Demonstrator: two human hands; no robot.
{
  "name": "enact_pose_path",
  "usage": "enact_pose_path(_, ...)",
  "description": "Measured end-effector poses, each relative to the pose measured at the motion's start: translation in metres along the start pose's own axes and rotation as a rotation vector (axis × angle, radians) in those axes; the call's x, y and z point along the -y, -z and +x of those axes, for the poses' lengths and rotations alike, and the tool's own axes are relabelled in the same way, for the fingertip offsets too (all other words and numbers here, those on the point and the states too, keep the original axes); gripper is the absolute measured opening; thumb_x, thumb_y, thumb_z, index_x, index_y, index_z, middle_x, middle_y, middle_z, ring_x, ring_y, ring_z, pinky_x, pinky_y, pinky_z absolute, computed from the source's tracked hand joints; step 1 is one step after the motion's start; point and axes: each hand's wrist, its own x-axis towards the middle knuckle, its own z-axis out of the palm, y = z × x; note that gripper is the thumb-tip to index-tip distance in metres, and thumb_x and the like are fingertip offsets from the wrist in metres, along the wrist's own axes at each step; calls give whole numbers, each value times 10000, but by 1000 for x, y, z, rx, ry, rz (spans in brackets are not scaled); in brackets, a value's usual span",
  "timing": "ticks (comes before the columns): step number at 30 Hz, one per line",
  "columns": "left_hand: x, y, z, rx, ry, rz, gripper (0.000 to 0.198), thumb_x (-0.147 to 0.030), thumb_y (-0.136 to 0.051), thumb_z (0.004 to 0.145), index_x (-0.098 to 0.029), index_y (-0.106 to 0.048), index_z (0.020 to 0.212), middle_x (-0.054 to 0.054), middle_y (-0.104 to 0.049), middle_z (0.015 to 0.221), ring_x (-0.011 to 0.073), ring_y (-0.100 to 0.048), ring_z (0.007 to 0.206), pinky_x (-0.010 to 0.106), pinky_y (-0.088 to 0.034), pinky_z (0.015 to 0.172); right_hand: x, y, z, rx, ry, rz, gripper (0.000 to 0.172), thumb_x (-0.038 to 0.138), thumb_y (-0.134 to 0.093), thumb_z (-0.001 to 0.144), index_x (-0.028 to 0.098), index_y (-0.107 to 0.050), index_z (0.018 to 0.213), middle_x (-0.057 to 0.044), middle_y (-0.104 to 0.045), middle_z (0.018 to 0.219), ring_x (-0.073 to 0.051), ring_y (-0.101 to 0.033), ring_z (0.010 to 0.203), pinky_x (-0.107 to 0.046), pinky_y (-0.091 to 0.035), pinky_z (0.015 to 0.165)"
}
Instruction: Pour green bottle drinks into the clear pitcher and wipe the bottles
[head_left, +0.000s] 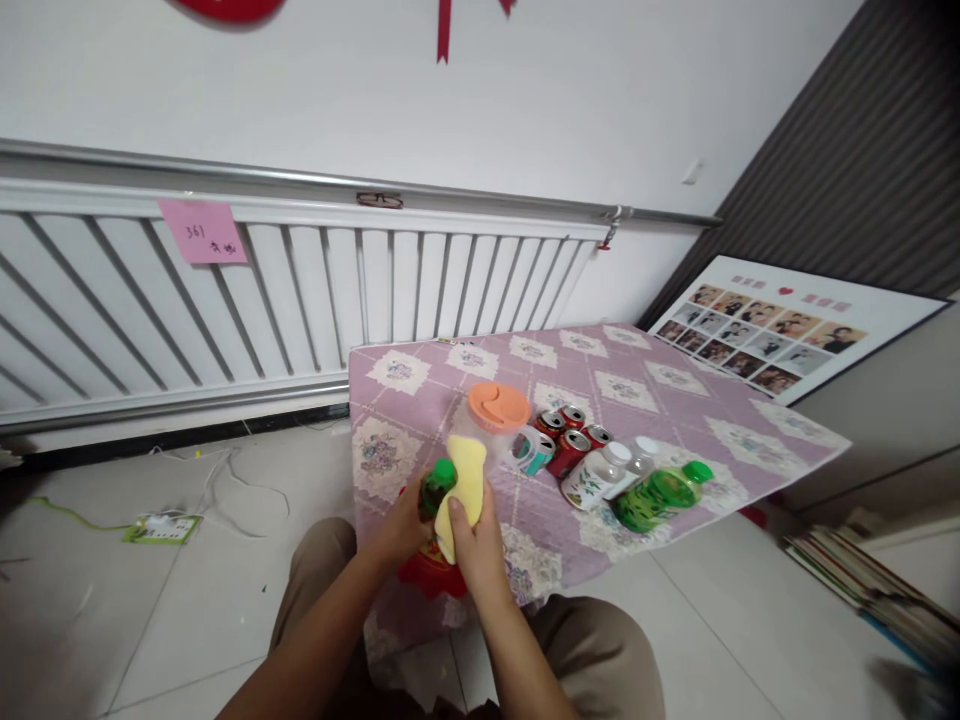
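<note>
My left hand (403, 527) is wrapped round a green bottle (437, 487) with a green cap, held upright near the table's front edge. A folded yellow cloth (465, 483) is gripped in my right hand (480, 535), thumb on top, and rests against the bottle's right side. The cloth and my fingers hide part of the bottle. Below my hands a red item (431, 577) with a scalloped edge lies on the table. Just behind the cloth stands a clear container (491, 440) with an orange lid (499, 407).
Right of the container are a small tub (534, 452), several red cans (568, 453), two white-capped bottles (596, 477) and a larger green bottle (654, 500) on the flowered tablecloth (525, 350). A radiator (300, 290) runs behind. A power strip (161, 529) lies on the floor.
</note>
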Motion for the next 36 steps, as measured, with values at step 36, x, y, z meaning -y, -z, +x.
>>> enact_pose_path(36,9,-5,-3,-95,44,201,751,-243,-722,787,-204,-393,1461,147,-565,1471,289,-568,1351,479,-395,1191,-98,103,-28,5,53,-574,531,392,-659,804,273,-665,1321,-169,-505,1552,-458,-351,1479,-799,-261,1068)
